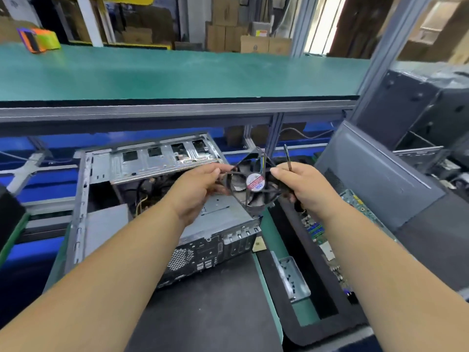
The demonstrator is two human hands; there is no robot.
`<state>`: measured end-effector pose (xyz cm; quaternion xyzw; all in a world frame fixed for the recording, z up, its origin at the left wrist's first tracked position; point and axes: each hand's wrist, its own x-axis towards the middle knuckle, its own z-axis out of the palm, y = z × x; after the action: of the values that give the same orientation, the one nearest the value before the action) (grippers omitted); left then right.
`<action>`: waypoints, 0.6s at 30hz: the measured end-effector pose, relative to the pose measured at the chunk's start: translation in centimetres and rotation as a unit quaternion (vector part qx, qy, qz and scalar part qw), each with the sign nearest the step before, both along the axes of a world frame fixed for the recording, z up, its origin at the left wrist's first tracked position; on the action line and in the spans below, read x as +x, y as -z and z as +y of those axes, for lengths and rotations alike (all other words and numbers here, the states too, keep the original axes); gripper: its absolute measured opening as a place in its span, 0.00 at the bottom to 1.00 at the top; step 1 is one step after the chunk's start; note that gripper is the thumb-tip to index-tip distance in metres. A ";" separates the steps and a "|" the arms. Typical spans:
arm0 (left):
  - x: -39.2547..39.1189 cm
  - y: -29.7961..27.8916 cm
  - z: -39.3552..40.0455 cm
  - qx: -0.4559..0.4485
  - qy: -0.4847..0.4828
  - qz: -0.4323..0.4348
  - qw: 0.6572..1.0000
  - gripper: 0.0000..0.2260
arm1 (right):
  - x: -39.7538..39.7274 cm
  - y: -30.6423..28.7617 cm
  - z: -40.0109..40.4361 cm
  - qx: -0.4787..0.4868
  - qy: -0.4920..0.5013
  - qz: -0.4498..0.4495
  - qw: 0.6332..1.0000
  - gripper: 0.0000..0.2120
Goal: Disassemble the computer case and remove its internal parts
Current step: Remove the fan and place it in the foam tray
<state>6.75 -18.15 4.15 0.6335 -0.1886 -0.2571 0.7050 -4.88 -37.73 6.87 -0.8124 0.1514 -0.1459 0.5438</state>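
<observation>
Left hand (pixel 196 190): raised above the open case, forearm reaching in from lower left; thumb and fingers pinch the left edge of the fan frame.
Right hand (pixel 302 189): forearm reaching in from lower right; fingers curled round the right edge of the fan and round a thin dark tool (pixel 287 158), whose tip points upward.
Fan (pixel 253 185): black, square-framed, held in the air between both hands, tilted; round red-and-white label on the hub faces the camera.
Computer case (pixel 157 207): grey metal, side open, lying on the counter (pixel 272 240) below the hands; rear ports face the viewer.
Circuit board (pixel 317 232): green, lying right of the case, partly under the right forearm.
Metal tray (pixel 294 280): small, near the counter's front, holding dark screws.
Side panel (pixel 375 174): grey, leaning at right.
</observation>
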 end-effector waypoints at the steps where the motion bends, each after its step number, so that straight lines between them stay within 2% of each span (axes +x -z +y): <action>1: 0.0 0.2 -0.5 -0.002 0.015 0.012 1.000 0.15 | 0.0 0.3 -0.9 0.006 0.001 0.009 1.000 0.11; 5: -0.1 0.8 -2.2 0.018 0.040 0.019 0.999 0.16 | 0.3 2.4 -5.3 0.068 0.047 0.033 0.996 0.13; 8: -0.7 1.1 -4.0 0.085 0.012 -0.031 0.996 0.15 | 1.0 4.9 -8.4 0.075 0.103 0.078 0.989 0.19; 11: -1.6 1.4 -5.4 0.145 -0.013 -0.089 0.985 0.12 | 1.7 7.7 -10.5 -0.012 0.118 0.148 0.982 0.26; 18: -3.2 1.7 -6.3 0.264 -0.059 -0.229 0.935 0.11 | 6.1 14.1 -12.2 -0.138 0.032 0.307 0.941 0.22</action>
<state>3.51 -24.46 2.40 0.8485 -0.2323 -0.1039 0.4641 1.20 -49.95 -7.28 -0.8795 0.3153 0.0744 0.3486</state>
